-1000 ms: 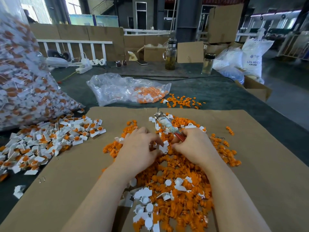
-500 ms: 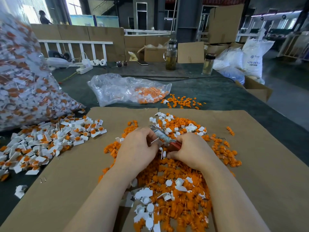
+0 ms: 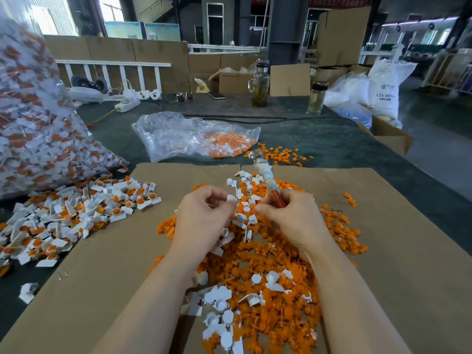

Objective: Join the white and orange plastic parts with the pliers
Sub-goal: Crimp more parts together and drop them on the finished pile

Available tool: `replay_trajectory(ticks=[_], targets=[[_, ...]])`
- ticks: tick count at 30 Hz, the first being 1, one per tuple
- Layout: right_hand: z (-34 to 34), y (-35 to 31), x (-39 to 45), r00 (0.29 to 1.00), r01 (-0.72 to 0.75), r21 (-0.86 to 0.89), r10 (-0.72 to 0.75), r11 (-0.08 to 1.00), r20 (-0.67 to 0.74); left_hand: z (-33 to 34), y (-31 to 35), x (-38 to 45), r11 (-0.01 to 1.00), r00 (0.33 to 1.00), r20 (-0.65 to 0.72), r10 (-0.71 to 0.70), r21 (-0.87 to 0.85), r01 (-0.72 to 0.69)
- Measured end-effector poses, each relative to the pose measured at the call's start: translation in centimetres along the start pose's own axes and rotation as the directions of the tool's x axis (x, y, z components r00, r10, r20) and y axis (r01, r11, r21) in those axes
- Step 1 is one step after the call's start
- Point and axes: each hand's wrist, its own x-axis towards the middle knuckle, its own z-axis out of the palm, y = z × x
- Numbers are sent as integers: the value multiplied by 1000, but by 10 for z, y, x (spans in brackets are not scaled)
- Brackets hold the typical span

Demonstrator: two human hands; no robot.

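A white woven sack reads "ABS RESIN"; over the heap of loose orange plastic parts, the left hand pinches a small white plastic part while the right hand grips red-handled, tape-wrapped pliers pointing away.

my left hand and right hand: both bare, no gloves. forearms bare right down to the bottom edge of view (any sleeve would sit above that, out of sight). wrists plain. fingers unadorned where they show. nails short, as far as i can tell.
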Motion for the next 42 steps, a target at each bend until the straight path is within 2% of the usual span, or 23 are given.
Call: replay_trajectory(ticks=[3,7,13,19,25,32,42], targets=[[3,-6,-2,999,47,177,-46,983,-11,1,5,-3,981,993,43,-113,-157,118],[8,-13,-5,989,146,237,-146,960,-16,2,8,-4,925,979,87,-184,-320,203],[16,-15,-6,962,250,217,-217,944,-163,6,10,-7,864,962,152,-225,-425,269],[19,-14,-7,949,278,161,-245,947,-197,8,11,-6,772,956,189,-225,-564,293],[22,-15,-8,926,325,71,-303,943,-223,8,9,-6,768,965,173,-196,-585,261],[22,-16,-7,926,332,87,-307,939,-218,7,8,-7,847,986,125,-108,-508,158],[23,-14,-4,948,272,122,-244,954,-206,10,6,-4,882,993,103,-64,-460,105]])
